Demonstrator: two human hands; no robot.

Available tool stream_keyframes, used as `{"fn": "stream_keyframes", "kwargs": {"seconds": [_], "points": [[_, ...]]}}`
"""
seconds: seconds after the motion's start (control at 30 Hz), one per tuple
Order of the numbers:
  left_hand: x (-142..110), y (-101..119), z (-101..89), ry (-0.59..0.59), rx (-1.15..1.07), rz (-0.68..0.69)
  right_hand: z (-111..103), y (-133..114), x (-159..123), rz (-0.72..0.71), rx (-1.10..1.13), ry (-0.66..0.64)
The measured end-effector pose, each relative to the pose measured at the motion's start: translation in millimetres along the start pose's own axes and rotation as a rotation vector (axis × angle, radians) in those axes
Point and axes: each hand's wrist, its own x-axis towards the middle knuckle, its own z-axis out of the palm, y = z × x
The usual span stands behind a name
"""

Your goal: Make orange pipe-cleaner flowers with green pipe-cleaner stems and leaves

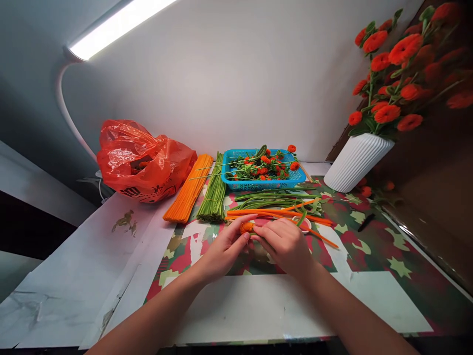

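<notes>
An orange pipe-cleaner flower head is pinched between the thumb and fingers of my left hand. My right hand closes on the flower's right side, fingertips touching it; its curled fingers hide part of the grip. Just beyond both hands lie loose orange pipe cleaners, some slanting out to the right. A green pipe cleaner sticks up behind my right knuckles; whether it joins the flower is hidden. Partly covered by my right hand is a white ring-shaped object.
Behind are loose green stems, a blue basket of finished flowers, and green and orange bundles. Left stands a red plastic bag under a lamp. A white vase of flowers and a black object are right.
</notes>
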Motion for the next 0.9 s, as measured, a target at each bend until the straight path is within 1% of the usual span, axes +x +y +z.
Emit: {"fn": "stream_keyframes", "kwargs": {"seconds": [0.13, 0.2, 0.3, 0.4, 0.5, 0.63, 0.7, 0.9], "points": [[0.2, 0.9, -3.4, -0.051, 0.064, 0.007, 0.2, -1.3, -3.3, 0.019, -0.008, 0.059], [-0.7, 1.4, -4.6, -0.062, 0.135, -0.013, 0.0, -0.3, -5.4, 0.049, 0.026, 0.036], [-2.5, 3.3, -4.6, -0.058, 0.243, 0.0, -1.6, 4.2, -7.4, 0.089, 0.143, -0.095], [-3.1, 5.4, -3.2, -0.053, 0.252, 0.044, -6.4, 8.3, -7.2, 0.158, 0.327, -0.244], [-2.4, 5.2, -2.2, -0.081, 0.124, -0.004, -13.5, 6.7, -4.9, 0.26, 0.492, -0.344], [-1.6, 0.0, -1.7, -0.117, -0.042, -0.053, -16.5, -1.5, -0.9, 0.352, 0.588, -0.433], [-2.1, -3.3, -1.1, -0.101, -0.035, -0.058, -12.6, -4.9, -0.3, 0.366, 0.595, -0.43], [-6.9, -6.1, 2.2, -0.083, 0.089, -0.048, 3.1, -8.3, -3.1, 0.386, 0.552, -0.312]]}}
